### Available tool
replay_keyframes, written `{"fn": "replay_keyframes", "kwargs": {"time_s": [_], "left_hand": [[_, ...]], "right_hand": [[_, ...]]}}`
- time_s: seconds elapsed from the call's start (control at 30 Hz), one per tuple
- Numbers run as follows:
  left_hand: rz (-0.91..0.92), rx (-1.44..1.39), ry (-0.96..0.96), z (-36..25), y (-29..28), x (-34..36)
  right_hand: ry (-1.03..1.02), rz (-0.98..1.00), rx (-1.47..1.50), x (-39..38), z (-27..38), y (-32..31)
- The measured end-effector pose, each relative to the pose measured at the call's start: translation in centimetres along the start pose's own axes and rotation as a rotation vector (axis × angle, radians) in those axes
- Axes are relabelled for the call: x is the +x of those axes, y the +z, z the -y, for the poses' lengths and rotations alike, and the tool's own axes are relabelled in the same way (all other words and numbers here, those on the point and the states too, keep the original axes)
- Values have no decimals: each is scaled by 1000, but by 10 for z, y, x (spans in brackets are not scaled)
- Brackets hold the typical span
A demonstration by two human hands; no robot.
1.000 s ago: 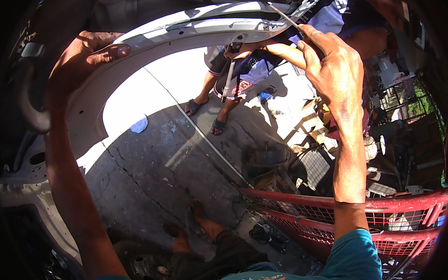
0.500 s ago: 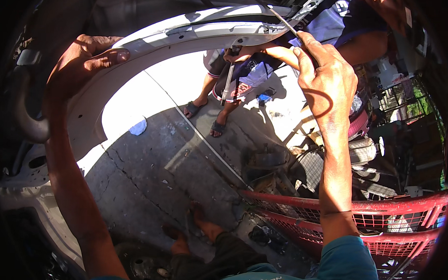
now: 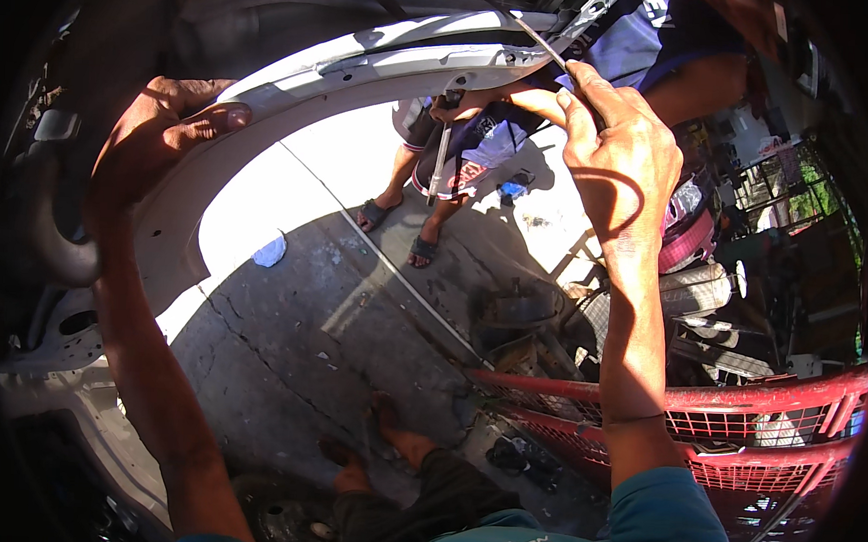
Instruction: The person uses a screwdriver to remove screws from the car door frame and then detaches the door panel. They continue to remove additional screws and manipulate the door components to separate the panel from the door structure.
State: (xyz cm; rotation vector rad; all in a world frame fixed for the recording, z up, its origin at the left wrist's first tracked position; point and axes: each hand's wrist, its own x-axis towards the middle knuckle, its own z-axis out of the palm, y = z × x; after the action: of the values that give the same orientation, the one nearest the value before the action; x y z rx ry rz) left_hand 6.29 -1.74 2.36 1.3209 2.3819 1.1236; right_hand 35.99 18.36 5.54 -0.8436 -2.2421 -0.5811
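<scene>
A white curved car body panel [image 3: 364, 76] arches across the top of the view. My left hand [image 3: 166, 133] is closed round its left end, thumb lying on the near face and fingers over the edge. My right hand [image 3: 625, 149] pinches a thin metal rod [image 3: 541, 39], perhaps a screwdriver shaft. The rod points up and left, its far end close to the panel's upper right part; I cannot tell whether they touch. Beyond the panel, a co-worker's hand [image 3: 471, 105] holds a metal tool [image 3: 440, 166] that hangs downward.
A co-worker in sandals stands behind the panel. Red mesh metal racks [image 3: 735, 411] stand at the lower right, with piled scrap and a pink tub [image 3: 688, 244] behind them. My feet are on cracked concrete floor [image 3: 279, 332]. A blue-white round piece [image 3: 269, 249] lies there.
My right hand has shifted slightly left, and the rod with it. My left hand keeps its grip on the panel.
</scene>
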Motion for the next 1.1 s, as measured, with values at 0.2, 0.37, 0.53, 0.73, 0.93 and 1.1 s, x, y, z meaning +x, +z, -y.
{"fn": "replay_keyframes", "kwargs": {"time_s": [0.2, 0.37, 0.53, 0.73, 0.93, 1.1], "left_hand": [[138, -165, -29, 2, 1, 4], [91, -106, -83, 8, -12, -7], [174, -156, 25, 23, 0, 13], [218, -197, -31, 18, -2, 9], [208, -286, -33, 39, 0, 10], [94, -197, -16, 31, 0, 2]], "right_hand": [[3, -16, -20, 2, 3, -2], [4, -29, 27, 7, 13, 6], [37, -18, -11, 3, 8, 5], [38, 62, 48, 13, 4, -10], [81, 202, 223, 26, 6, -26], [137, 253, 434, 32, 6, -31]]}}
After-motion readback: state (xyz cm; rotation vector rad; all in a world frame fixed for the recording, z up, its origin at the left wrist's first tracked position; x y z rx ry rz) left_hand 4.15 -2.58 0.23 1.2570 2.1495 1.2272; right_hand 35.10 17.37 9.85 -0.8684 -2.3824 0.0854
